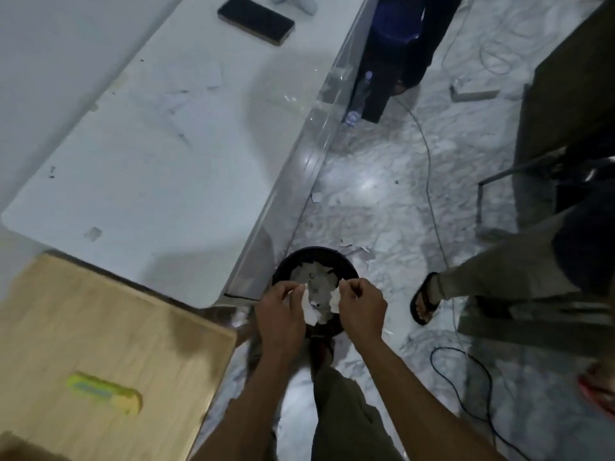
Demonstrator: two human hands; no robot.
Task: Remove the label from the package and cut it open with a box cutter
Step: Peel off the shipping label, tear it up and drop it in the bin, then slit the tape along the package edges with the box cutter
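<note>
Both hands, left (283,306) and right (361,307), pinch torn white label scraps (307,307) above a round black bin (283,264) (paper-filled). A yellow-green box cutter (104,391) lies on the wooden tabletop (100,321) nearby.

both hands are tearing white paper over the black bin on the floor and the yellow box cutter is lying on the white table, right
Not quite. The head view shows the yellow box cutter lying on the wooden board, not the white table. The rest holds: the left hand and right hand pinch white paper over the black bin.
</note>
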